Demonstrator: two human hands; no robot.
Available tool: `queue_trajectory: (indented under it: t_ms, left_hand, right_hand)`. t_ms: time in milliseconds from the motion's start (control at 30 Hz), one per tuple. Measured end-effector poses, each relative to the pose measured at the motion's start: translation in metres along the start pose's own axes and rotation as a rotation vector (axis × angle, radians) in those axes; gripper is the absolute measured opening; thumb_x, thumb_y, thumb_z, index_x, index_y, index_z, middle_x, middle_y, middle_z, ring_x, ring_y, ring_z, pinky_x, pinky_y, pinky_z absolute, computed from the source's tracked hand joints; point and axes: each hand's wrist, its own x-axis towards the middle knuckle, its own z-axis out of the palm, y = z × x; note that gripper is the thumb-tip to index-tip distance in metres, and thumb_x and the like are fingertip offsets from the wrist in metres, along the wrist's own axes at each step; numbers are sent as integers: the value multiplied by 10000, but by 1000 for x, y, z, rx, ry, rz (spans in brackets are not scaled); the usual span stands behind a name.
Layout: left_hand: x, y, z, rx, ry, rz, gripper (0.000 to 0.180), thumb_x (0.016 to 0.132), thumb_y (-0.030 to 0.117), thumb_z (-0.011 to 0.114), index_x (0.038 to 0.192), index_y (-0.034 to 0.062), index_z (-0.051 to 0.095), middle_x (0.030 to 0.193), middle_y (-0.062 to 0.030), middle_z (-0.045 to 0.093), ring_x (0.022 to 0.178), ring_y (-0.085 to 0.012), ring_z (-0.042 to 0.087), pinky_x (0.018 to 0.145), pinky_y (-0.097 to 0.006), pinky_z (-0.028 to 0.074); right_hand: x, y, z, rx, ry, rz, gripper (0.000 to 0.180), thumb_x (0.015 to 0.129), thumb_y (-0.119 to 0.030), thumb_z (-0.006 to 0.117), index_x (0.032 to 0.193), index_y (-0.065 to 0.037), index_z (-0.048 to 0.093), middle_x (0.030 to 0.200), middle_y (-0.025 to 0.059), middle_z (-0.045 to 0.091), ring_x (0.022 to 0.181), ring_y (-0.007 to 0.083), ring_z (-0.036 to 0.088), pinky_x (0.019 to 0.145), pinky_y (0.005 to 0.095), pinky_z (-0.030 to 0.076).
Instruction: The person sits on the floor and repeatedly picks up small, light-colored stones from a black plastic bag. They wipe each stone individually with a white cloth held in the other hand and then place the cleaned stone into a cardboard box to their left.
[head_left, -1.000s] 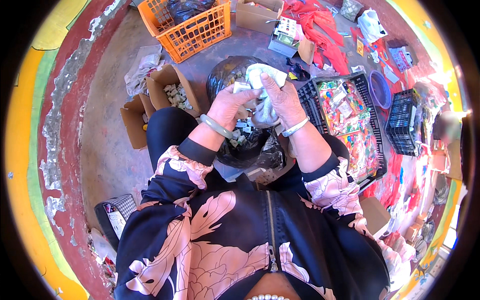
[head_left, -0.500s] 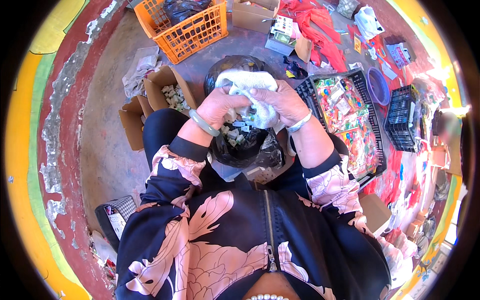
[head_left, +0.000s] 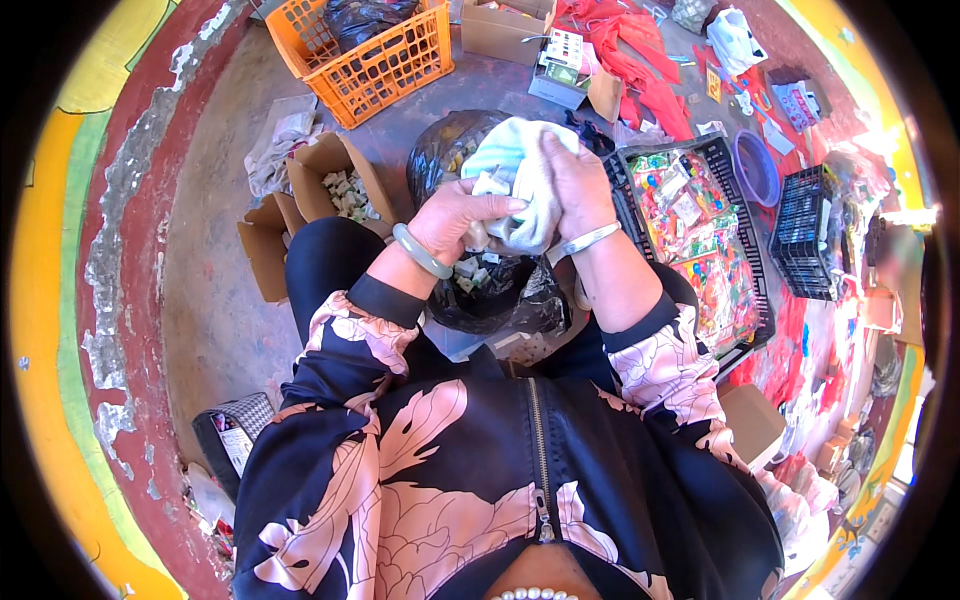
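Observation:
A white and pale-blue cloth (head_left: 518, 165) is bunched up in front of me. My right hand (head_left: 580, 185) grips it from the right, fingers mostly behind the folds. My left hand (head_left: 448, 222) is closed at the cloth's left side, thumb stretched toward it. By that thumb a small white piece (head_left: 490, 185) shows against the cloth; its kind is unclear. Below the hands an opened black plastic bag (head_left: 495, 305) sits between my legs, with several small pale pieces (head_left: 470, 272) inside. Another dark, shiny plastic bag (head_left: 432, 150) bulges just beyond the left hand.
At left, a cardboard box (head_left: 345, 160) contains similar pale pieces. A black crate (head_left: 752, 232) of colourful packets stands at right, beside a purple basin (head_left: 757, 168). Farther off are an orange crate (head_left: 375, 75), a cardboard box (head_left: 505, 30) and red cloth (head_left: 640, 60).
The cloth has been turned and bunched rightward, lifted slightly by my right hand. My left hand has shifted a little, and a small white piece now shows by its thumb.

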Motion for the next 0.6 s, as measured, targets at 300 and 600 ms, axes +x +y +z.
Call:
queue_trajectory:
  t_ms: [300, 600]
  left_hand:
    - [-12, 2, -2, -346, -191, 70, 279, 772, 146, 606, 1002, 11, 526, 780, -83, 599, 604, -194, 604, 460, -288, 491]
    - [-23, 0, 3, -319, -196, 59, 245, 781, 77, 599, 1006, -3, 545, 810, -104, 626, 657, -175, 620, 499, -260, 500]
  right_hand:
    - [-32, -8, 13, -2, -460, -111, 275, 847, -205, 582, 1072, -48, 566, 942, 35, 607, 837, 95, 561, 744, 243, 459]
    - [-3, 15, 5, -167, -60, -304, 220, 871, -212, 534, 963, -20, 588, 823, 28, 598, 697, 100, 559, 605, 239, 455]
